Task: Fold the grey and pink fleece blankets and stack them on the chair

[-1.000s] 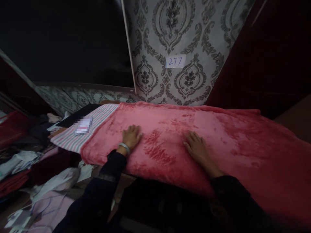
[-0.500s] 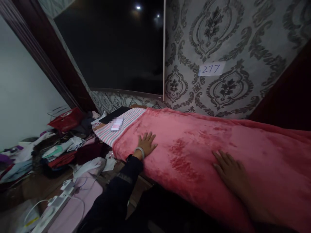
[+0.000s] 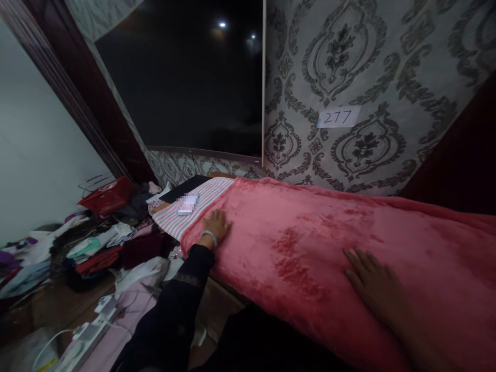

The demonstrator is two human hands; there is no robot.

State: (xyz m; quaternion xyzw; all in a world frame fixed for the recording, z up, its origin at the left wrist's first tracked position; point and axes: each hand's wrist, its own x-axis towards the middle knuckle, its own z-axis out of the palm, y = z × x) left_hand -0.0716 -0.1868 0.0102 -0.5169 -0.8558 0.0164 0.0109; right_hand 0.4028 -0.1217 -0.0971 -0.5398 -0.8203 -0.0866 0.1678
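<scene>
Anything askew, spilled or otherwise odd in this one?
Mainly the jumbled fabrics heaped at picture left: they look untidy against the mostly flat red blanket. I see no clear spill or damage.

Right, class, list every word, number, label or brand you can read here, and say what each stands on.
"277": handwritten on the white paper slip on the patterned wall.
Pixelated patch over the striped cloth: too blurred to read.
Tiny mark on the dark screen's lower frame: too small to read.
</scene>
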